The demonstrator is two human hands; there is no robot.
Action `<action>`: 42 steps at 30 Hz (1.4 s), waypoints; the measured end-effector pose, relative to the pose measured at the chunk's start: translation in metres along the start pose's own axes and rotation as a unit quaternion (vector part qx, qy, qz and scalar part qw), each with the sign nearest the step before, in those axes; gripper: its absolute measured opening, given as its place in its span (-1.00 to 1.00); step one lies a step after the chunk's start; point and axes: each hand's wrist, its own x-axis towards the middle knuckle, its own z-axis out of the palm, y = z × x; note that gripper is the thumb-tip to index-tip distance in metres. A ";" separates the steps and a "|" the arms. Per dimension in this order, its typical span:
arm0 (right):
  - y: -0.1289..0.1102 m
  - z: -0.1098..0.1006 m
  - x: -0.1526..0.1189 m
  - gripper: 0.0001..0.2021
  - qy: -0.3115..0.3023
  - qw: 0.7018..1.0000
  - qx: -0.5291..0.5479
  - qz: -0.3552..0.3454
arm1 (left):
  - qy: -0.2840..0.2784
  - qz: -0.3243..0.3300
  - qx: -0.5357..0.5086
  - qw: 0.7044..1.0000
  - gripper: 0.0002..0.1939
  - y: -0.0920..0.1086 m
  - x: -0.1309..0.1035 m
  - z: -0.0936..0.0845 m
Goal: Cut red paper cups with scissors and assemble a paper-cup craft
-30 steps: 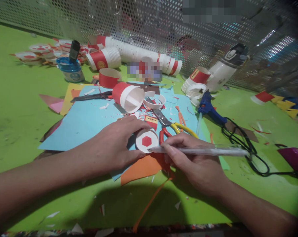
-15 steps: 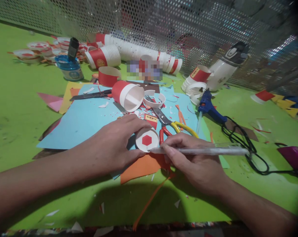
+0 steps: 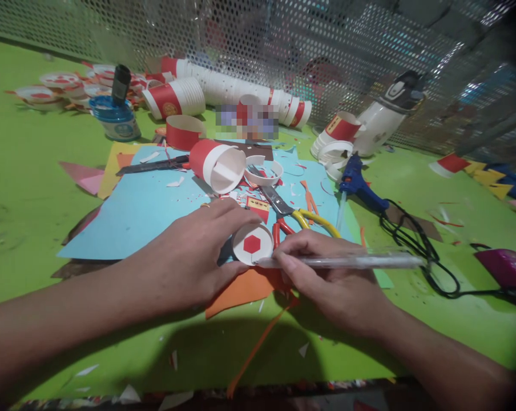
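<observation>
My left hand (image 3: pixel 210 245) grips a small round white paper cup base (image 3: pixel 242 249) between thumb and fingers. On its face is a red paper hexagon (image 3: pixel 252 244), with a thin dark line running down from it to the rim. A clear pen (image 3: pixel 352 261) is pinched in my right hand (image 3: pixel 326 279), its tip touching the base near the lower edge. Just beyond my hands lie scissors (image 3: pixel 303 220) with red and yellow handles. A cut red-and-white paper cup (image 3: pixel 217 165) rests on its side past my left hand, near a white paper ring (image 3: pixel 264 171).
Blue paper (image 3: pixel 125 217) and orange paper (image 3: pixel 236 294) lie on the green table (image 3: pixel 27 188). A blue glue gun (image 3: pixel 361 185) with a black cord is at right. Behind are a blue jar (image 3: pixel 115 119), stacked cups (image 3: pixel 174 98) and a white thermos (image 3: pixel 380 125) by a perforated metal screen (image 3: pixel 258 34).
The whole view has shifted slightly, so things appear a little further left. The pen tip stays at the base's lower edge, and both hands keep their holds.
</observation>
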 end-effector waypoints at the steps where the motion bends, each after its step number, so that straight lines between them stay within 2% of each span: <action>1: 0.000 0.000 0.000 -0.91 -0.003 1.000 0.003 0.000 | 0.001 0.005 0.003 1.000 -0.58 0.000 -0.001 0.001; 8: 0.000 0.000 0.002 -0.88 -0.001 0.997 0.062 0.038 | 0.009 0.004 0.014 1.000 -0.54 -0.001 -0.001 0.004; 17: 0.011 0.002 -0.001 -0.85 0.106 0.960 0.244 0.082 | 0.014 0.006 -0.045 0.999 -0.51 -0.004 0.000 0.005; 22: 0.010 0.001 0.003 -0.78 0.156 0.952 0.236 0.113 | 0.003 -0.002 -0.078 0.997 -0.50 -0.003 0.004 0.002; 28: 0.007 -0.001 0.002 -0.83 0.128 0.984 0.096 0.080 | 0.019 0.022 -0.094 0.995 -0.47 0.005 0.001 0.000; 30: 0.005 0.000 0.001 -0.87 0.129 0.986 0.087 0.057 | 0.023 0.018 -0.109 0.994 -0.48 0.010 0.000 -0.001; 32: 0.005 0.000 0.000 -0.89 0.132 0.985 0.096 0.056 | 0.027 0.021 -0.123 0.992 -0.53 0.014 -0.001 -0.001; 35: 0.005 -0.001 -0.001 -0.87 0.133 0.980 0.114 0.097 | 0.039 0.038 -0.120 0.991 -0.58 0.016 -0.001 -0.002; 38: 0.006 -0.001 -0.001 -0.83 0.116 0.965 0.191 0.136 | 0.067 0.048 -0.095 0.992 -0.58 0.017 -0.002 0.000; 42: 0.002 0.005 0.000 -0.81 0.080 0.942 0.300 0.130 | 0.088 0.064 -0.059 0.992 -0.54 0.016 -0.004 0.004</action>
